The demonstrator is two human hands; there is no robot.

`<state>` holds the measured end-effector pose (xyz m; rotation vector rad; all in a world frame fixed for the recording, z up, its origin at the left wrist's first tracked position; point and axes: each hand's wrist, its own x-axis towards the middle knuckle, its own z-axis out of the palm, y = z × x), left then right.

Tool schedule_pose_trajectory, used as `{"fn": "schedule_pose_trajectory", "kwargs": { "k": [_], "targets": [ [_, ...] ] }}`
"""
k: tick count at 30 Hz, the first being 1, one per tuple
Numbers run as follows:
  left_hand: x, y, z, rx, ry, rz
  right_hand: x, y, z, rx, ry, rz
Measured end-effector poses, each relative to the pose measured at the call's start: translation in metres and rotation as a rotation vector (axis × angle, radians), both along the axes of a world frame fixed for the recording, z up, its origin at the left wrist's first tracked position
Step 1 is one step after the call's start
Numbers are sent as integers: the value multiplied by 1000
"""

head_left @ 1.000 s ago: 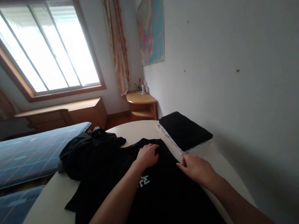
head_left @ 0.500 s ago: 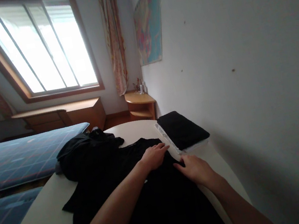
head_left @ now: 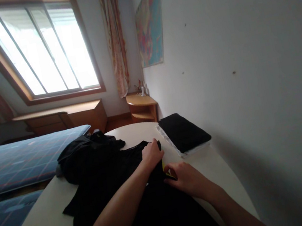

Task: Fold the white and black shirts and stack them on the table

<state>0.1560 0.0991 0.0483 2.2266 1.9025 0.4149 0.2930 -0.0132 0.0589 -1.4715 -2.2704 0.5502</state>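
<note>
A black garment (head_left: 157, 213) lies spread over the round pale table (head_left: 48, 209), with its neckline towards the far side. My left hand (head_left: 151, 155) is closed on the cloth near the far right shoulder. Just nearer and to the right, my right hand (head_left: 181, 177) pinches the garment's right edge, which is folded inward. A small yellow patch shows between the two hands. Past them, a folded black cloth (head_left: 183, 131) rests on a white packet.
A crumpled dark cloth (head_left: 85, 155) sits at the table's far left. Blue plaid mattresses (head_left: 25, 160) stand left of the table, a wall (head_left: 269, 107) runs along the right, and a wooden corner shelf (head_left: 141, 100) is beyond.
My right hand has moved left, bringing the garment's right edge inward. My left hand has shifted slightly left and its fingers have closed on the cloth. The yellow patch has come into view.
</note>
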Motion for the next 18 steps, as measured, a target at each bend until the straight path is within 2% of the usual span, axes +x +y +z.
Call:
{"fn": "schedule_pose_trajectory", "kwargs": {
  "k": [6, 12, 18],
  "targets": [
    [-14, -1, 0, 18, -100, 61, -1, -3, 4, -68, 69, 57],
    [-41, 0, -10, 34, -224, 50, -5, -10, 8, -133, 162, 112],
    [-66, 0, -25, 44, -309, 49, -8, -28, 8, -271, 24, 35]
  ]
}}
